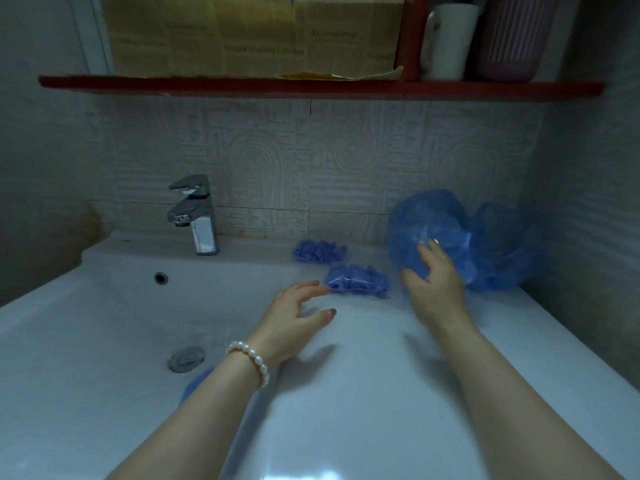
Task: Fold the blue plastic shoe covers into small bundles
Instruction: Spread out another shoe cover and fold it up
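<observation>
Right hand (434,284) is nearer the work: its spread fingers reach into the front of the loose shoe covers (460,237) heaped at the back right of the sink (104,341) ledge, against the tiled wall. The pile lies ahead and right of that grip; nothing is clasped yet. Left hand (294,313) hovers relaxed, empty, just left of the near folded bundle (356,279). A second bundle (318,251) sits behind it, towards the tap (197,216).
</observation>
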`<act>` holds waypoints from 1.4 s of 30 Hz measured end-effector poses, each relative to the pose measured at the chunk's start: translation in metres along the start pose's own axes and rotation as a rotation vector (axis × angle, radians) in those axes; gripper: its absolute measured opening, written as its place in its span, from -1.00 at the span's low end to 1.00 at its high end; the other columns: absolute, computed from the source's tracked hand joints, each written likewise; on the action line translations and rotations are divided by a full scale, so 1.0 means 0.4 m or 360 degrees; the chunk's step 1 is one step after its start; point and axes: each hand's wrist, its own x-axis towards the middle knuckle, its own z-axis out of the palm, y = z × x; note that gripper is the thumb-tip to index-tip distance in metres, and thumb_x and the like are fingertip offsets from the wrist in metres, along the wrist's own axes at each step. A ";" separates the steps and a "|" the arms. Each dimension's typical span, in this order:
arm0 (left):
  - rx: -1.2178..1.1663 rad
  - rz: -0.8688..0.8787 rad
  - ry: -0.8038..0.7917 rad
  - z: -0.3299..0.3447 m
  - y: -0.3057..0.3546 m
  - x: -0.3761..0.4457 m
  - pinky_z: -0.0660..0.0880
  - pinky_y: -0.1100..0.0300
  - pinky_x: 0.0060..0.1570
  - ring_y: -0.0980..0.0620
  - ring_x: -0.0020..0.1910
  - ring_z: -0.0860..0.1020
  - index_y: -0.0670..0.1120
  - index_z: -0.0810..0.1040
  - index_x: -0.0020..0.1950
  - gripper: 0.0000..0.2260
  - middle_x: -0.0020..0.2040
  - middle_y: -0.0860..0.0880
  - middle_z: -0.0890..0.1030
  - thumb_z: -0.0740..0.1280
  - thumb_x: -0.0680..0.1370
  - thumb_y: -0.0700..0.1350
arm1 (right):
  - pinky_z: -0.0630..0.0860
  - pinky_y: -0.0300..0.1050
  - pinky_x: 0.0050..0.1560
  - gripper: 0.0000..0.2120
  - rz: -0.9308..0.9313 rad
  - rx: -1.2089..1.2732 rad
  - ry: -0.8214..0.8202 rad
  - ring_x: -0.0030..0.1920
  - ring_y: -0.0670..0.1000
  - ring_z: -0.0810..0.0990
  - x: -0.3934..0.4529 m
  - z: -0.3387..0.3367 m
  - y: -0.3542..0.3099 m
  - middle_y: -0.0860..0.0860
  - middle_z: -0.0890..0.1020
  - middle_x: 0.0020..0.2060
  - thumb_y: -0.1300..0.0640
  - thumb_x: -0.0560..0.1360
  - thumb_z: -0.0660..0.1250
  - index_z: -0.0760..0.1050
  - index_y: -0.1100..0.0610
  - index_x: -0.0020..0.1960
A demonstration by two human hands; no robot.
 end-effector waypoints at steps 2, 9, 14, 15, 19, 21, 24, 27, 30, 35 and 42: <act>-0.0359 -0.0004 0.0074 -0.001 0.027 -0.003 0.34 0.53 0.05 0.17 0.17 0.43 0.00 0.52 0.19 -0.77 0.19 0.06 0.49 0.33 0.54 -0.13 | 0.41 -0.29 0.21 -0.69 0.0049 0.0885 -0.0085 0.24 -0.05 0.48 -0.017 -0.013 -0.053 0.10 0.56 0.21 0.29 0.43 0.32 0.56 0.19 0.17; -0.1983 -0.0374 -0.0264 -0.045 0.048 0.007 0.39 -0.14 0.28 -0.23 0.29 0.45 -0.22 0.40 0.36 -0.17 0.28 -0.26 0.49 0.23 0.34 0.39 | 0.54 -0.21 -0.09 -0.63 0.0079 0.1383 -0.0859 -0.21 0.17 0.65 -0.059 -0.037 -0.110 0.18 0.54 -0.54 0.09 0.36 0.25 0.51 0.25 -0.56; -0.1778 -0.0520 0.0154 -0.038 0.048 0.007 0.59 0.01 -0.08 -0.14 -0.14 0.63 -0.24 0.35 0.35 -0.45 0.04 -0.25 0.60 0.38 0.38 -0.40 | 0.48 -0.15 0.03 -0.61 -0.0067 0.1063 -0.0771 -0.16 0.12 0.68 -0.058 -0.029 -0.095 0.19 0.63 -0.46 0.17 0.31 0.25 0.49 0.56 -0.37; -0.1733 -0.0502 0.0256 -0.042 0.049 0.008 0.60 0.10 -0.20 -0.07 -0.24 0.63 -0.23 0.38 0.32 -0.48 -0.05 -0.20 0.61 0.28 0.39 -0.52 | 0.49 -0.20 -0.09 -0.72 -0.0103 0.1076 -0.0569 -0.23 0.06 0.65 -0.057 -0.031 -0.101 0.11 0.64 -0.46 0.19 0.29 0.25 0.56 0.41 -0.40; -0.1713 -0.0291 0.0388 -0.058 0.065 -0.005 0.61 0.15 -0.28 0.02 -0.30 0.62 -0.12 0.47 0.16 -0.47 -0.17 -0.11 0.60 0.22 0.34 -0.62 | 0.33 -0.34 -0.41 -0.75 -0.0153 0.0849 0.0099 -0.46 -0.12 0.33 -0.047 -0.048 -0.112 0.01 0.38 -0.55 0.30 0.36 0.39 0.42 0.25 -0.45; -0.1686 -0.0145 0.0378 -0.058 0.077 -0.010 0.61 0.15 -0.26 0.02 -0.30 0.62 -0.13 0.51 0.07 -0.50 -0.21 -0.10 0.62 0.25 0.31 -0.62 | 0.35 -0.33 -0.38 -0.73 -0.0136 0.0646 0.0025 -0.43 -0.14 0.35 -0.052 -0.043 -0.121 -0.01 0.42 -0.47 0.13 0.40 0.46 0.43 0.24 -0.31; -0.1662 -0.0024 0.0363 -0.045 0.092 -0.018 0.62 0.17 -0.26 0.02 -0.28 0.64 -0.17 0.53 -0.04 -0.57 -0.23 -0.09 0.65 0.28 0.28 -0.62 | 0.41 -0.15 -0.27 -0.45 0.0095 0.0347 -0.0293 -0.26 -0.01 0.50 -0.067 -0.011 -0.130 -0.02 0.52 -0.30 -0.37 0.21 0.40 0.51 0.02 -0.02; -0.1541 -0.0007 0.0388 -0.034 0.093 -0.016 0.58 0.23 -0.31 0.05 -0.33 0.62 -0.17 0.50 -0.15 -0.62 -0.20 -0.14 0.58 0.32 0.26 -0.61 | 0.38 -0.24 -0.42 -0.71 0.0159 0.0280 -0.0506 -0.42 -0.07 0.51 -0.080 0.007 -0.136 -0.07 0.51 -0.43 -0.22 0.34 0.43 0.52 -0.02 -0.16; -0.1411 0.0052 0.0331 -0.029 0.086 -0.016 0.56 0.24 -0.32 0.03 -0.34 0.60 -0.18 0.51 -0.22 -0.66 -0.27 -0.12 0.60 0.45 0.15 -0.50 | 0.38 -0.30 -0.56 -0.83 0.0186 0.0391 -0.0476 -0.58 -0.12 0.49 -0.079 0.007 -0.131 0.02 0.50 -0.52 0.25 0.38 0.42 0.49 0.15 -0.35; -0.1409 0.0062 0.0252 -0.030 0.087 -0.016 0.52 0.05 -0.02 -0.10 -0.09 0.60 -0.20 0.61 0.04 -0.50 -0.06 -0.23 0.64 0.45 0.14 -0.04 | 0.62 -0.17 -0.31 -0.82 0.0148 0.0790 -0.0215 -0.29 -0.02 0.63 -0.074 -0.010 -0.140 0.07 0.63 -0.32 0.39 0.34 0.45 0.57 0.12 -0.25; -0.0706 0.0037 0.0984 -0.027 0.077 -0.019 0.41 0.24 0.01 0.14 0.00 0.49 0.11 0.49 -0.09 -0.62 -0.01 0.03 0.55 0.36 0.16 0.19 | 0.60 -0.29 -0.09 -0.56 0.0052 0.0804 -0.0275 -0.07 -0.08 0.65 -0.077 -0.016 -0.140 -0.01 0.66 -0.08 0.48 0.29 0.44 0.58 0.15 0.10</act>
